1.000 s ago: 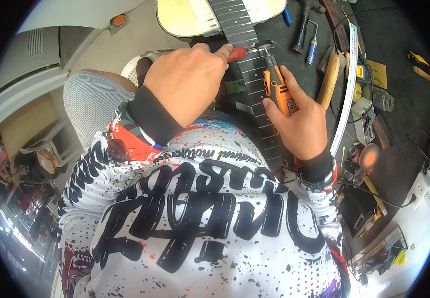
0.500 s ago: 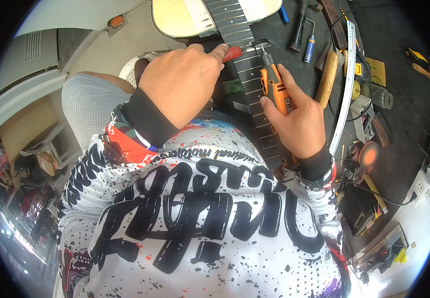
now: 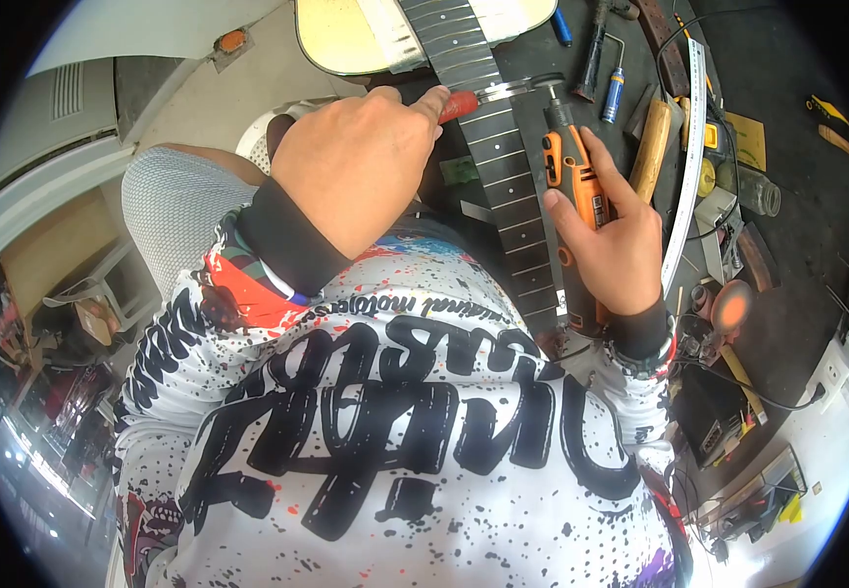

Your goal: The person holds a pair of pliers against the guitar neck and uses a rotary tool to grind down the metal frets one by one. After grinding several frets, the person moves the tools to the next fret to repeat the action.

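My left hand (image 3: pixel 361 167) is closed on a red-handled metal tool (image 3: pixel 459 105), with its index finger stretched along the handle. The thin metal part of that tool reaches across the guitar's fretboard (image 3: pixel 506 162), and its kind does not show. My right hand (image 3: pixel 616 240) grips an orange and black rotary tool (image 3: pixel 574 171), thumb on one side and fingers on the other. A dark, thin disc (image 3: pixel 546 79) sits at the rotary tool's tip, close to the far end of the metal part. The pale guitar body (image 3: pixel 366 34) lies at the top.
A blue tube (image 3: pixel 614 95), a black-handled hammer-like tool (image 3: pixel 594 49) and a wooden handle (image 3: pixel 651 152) lie right of the fretboard. Beyond them are a long white ruler (image 3: pixel 684 186), a glass jar (image 3: pixel 760 191) and black cables. A wall socket (image 3: pixel 829 367) is at the far right.
My right hand has shifted right with the rotary tool, bringing its disc from over the fretboard to the fretboard's right side. My left hand has stayed almost where it was.
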A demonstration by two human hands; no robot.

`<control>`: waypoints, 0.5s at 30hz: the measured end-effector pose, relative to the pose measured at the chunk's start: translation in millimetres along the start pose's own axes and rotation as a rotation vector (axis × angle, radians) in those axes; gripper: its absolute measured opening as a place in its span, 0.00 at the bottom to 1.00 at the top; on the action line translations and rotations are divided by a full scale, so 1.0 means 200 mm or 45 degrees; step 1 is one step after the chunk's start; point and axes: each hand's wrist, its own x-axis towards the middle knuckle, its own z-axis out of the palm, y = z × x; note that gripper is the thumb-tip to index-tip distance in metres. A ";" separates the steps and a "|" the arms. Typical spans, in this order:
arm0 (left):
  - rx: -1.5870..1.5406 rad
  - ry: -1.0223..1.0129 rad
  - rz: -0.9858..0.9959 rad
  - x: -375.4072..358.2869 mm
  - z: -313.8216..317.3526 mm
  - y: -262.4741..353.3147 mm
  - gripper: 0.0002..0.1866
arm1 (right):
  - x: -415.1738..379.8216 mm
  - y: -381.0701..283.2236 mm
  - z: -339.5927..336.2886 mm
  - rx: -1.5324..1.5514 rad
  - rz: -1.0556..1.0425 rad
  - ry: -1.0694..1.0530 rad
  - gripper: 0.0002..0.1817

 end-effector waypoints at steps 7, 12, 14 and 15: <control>0.013 -0.014 -0.013 0.01 -0.02 0.01 0.19 | 0.01 0.00 0.05 -0.023 -0.101 -0.062 0.39; 0.019 -0.024 -0.018 0.02 -0.04 0.01 0.19 | 0.02 -0.04 0.04 -0.043 0.008 -0.185 0.38; 0.021 -0.031 -0.019 0.01 -0.04 0.02 0.19 | 0.02 -0.03 0.04 -0.078 -0.020 -0.174 0.38; 0.027 -0.027 -0.019 0.01 -0.04 0.02 0.19 | 0.02 -0.03 0.04 -0.113 -0.050 -0.162 0.39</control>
